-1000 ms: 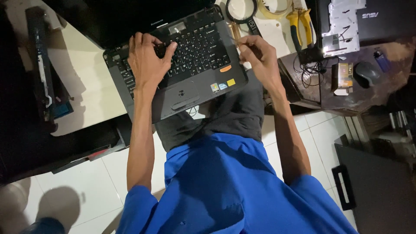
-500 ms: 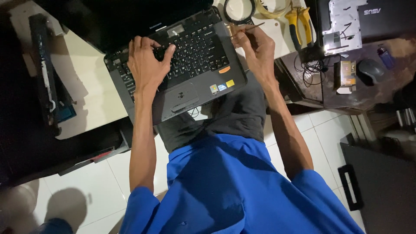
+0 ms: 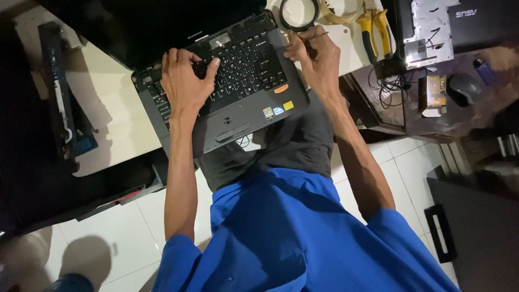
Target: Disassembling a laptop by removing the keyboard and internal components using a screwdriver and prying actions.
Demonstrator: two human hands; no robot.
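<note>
The left hand (image 3: 184, 81) lies flat on the keyboard (image 3: 238, 67) of an open laptop (image 3: 227, 92), fingers spread and a little curled, the fingertips pressing on the upper rows of keys and the thumb stretched toward the middle of the board. It grips nothing; it only bears down on the keys. The right hand (image 3: 316, 57) sits at the right upper corner of the laptop, fingers pinched together around a thin metal tool (image 3: 313, 37) whose tip points out to the right. Whether the tool's other end touches the keyboard edge cannot be told, since the fingers hide it.

The laptop rests half on a pale table (image 3: 108, 103) and half over the person's lap, its dark screen tilted back.

Counted: one laptop under the hands, and one more closed laptop (image 3: 476, 21) on the brown desk at right. One pair of yellow-handled pliers (image 3: 374, 30) lies just beyond the right hand, beside one round magnifier (image 3: 298, 13). One mouse (image 3: 464, 89) and one blue lighter (image 3: 484, 70) lie on the brown desk, well apart from the hands.
</note>
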